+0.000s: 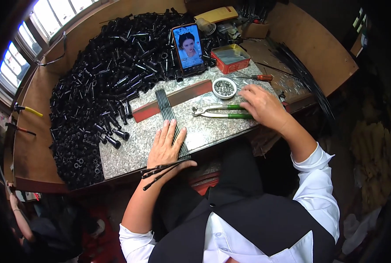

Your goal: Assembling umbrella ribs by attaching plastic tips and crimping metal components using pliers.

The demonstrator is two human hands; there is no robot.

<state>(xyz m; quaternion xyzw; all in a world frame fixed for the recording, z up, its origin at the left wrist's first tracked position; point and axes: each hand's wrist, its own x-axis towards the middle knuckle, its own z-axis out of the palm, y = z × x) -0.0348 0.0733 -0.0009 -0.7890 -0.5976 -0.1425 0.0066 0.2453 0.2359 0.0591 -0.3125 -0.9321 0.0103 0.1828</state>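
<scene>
My left hand lies flat with fingers outstretched on a bundle of thin dark metal rods at the front of the speckled board. The rods cross a long red and dark bar. By its thumb and wrist, several black rods with thicker ends jut past the board's edge. My right hand hovers beside a white bowl of small metal pieces, fingers bent together; anything between the fingertips is too small to make out. Below it lie end-cutting pincers with green handles.
Black tubular parts are heaped at back left. A phone stands beside a red tin. Nearby lie a screwdriver and long black rods. Another person's arm shows at lower left.
</scene>
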